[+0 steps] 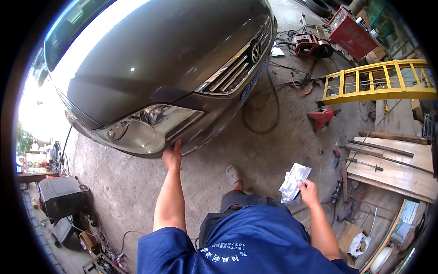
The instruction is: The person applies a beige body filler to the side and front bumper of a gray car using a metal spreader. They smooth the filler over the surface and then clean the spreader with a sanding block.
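Observation:
A dark grey-brown car fills the upper left, its front corner toward me. My left hand reaches out to the bumper, just below the lower edge of the headlight. At least one finger is stretched out against the bumper surface; the others are partly hidden. Held off to my right, my right hand is closed on thin, shiny clear plastic packets, pinched at one edge between thumb and fingers. What is inside the packets cannot be made out.
A yellow ladder lies at the right, near a red jack stand. Beyond are a red machine with cables and a red cabinet. Wooden boards with metal bars lie at right; a black case stands at left.

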{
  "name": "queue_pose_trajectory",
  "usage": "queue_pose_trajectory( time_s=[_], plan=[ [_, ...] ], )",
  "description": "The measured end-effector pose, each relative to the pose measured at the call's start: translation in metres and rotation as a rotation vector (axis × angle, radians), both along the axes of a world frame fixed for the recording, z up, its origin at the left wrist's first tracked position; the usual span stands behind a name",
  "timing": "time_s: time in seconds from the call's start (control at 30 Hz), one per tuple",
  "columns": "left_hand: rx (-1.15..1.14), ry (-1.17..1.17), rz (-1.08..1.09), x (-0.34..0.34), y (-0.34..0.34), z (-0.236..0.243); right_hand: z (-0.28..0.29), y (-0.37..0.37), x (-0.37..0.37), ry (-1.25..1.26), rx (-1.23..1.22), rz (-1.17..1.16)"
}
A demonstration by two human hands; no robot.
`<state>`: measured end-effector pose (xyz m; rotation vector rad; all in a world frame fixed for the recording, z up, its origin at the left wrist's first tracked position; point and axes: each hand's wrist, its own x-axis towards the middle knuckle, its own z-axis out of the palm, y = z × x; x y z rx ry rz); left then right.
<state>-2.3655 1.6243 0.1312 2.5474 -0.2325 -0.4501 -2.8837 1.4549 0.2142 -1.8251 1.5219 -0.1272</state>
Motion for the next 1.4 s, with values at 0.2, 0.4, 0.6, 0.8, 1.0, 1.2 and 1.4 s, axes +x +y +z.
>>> queue_pose_trajectory(
  time_s=[0.2,0.4,0.6,0.8,1.0,1.2,1.4],
  plan=[
    [-0.044,-0.037,-0.039,0.012,0.014,-0.024,-0.007,-0.02,0.022,0.008,0.003,0.082],
    [-0.001,0.05,-0.051,-0.007,0.063,-0.057,-0.016,-0.034,0.007,0.052,-0.001,0.128],
    [-0.291,0.262,0.103,-0.04,0.025,-0.052,-0.035,-0.072,-0.025,0.109,0.028,0.146],
    [0.031,0.308,-0.328,-0.138,-0.05,-0.034,-0.039,-0.154,-0.059,0.043,-0.037,0.148],
    [0.325,0.422,-0.598,-0.226,-0.083,-0.065,-0.059,-0.251,-0.135,0.03,-0.058,0.003],
    [0.189,0.501,-0.625,-0.251,-0.216,-0.03,-0.059,-0.334,-0.199,0.055,-0.078,-0.117],
    [0.042,0.664,-0.549,-0.255,-0.346,0.019,-0.053,-0.409,-0.189,0.016,-0.03,-0.212]
  ],
)
